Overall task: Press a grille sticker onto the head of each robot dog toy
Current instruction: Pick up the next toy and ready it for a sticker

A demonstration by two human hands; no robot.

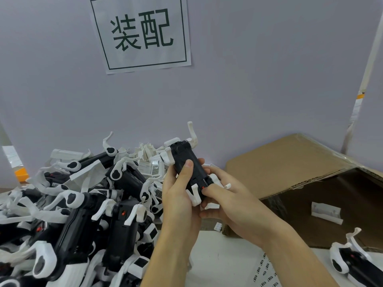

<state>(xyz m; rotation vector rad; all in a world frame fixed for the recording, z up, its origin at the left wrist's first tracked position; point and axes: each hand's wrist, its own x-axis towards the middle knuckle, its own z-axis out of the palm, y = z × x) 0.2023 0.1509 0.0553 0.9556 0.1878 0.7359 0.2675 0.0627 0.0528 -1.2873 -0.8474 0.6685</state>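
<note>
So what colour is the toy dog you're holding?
Black body with white legs, seen in the head view: the toy dog held by the left hand and right hand.

Pile of robot dog toys (83, 204) sits left on the table (217, 255), against the wall (269, 79). One toy (187, 168) is held above the table centre, between left hand (178, 195) and right hand (230, 199). Cardboard box (300, 172) is right; another toy (350, 264) lies in front of it. Paper sign (141, 32) hangs on the wall behind.
</note>
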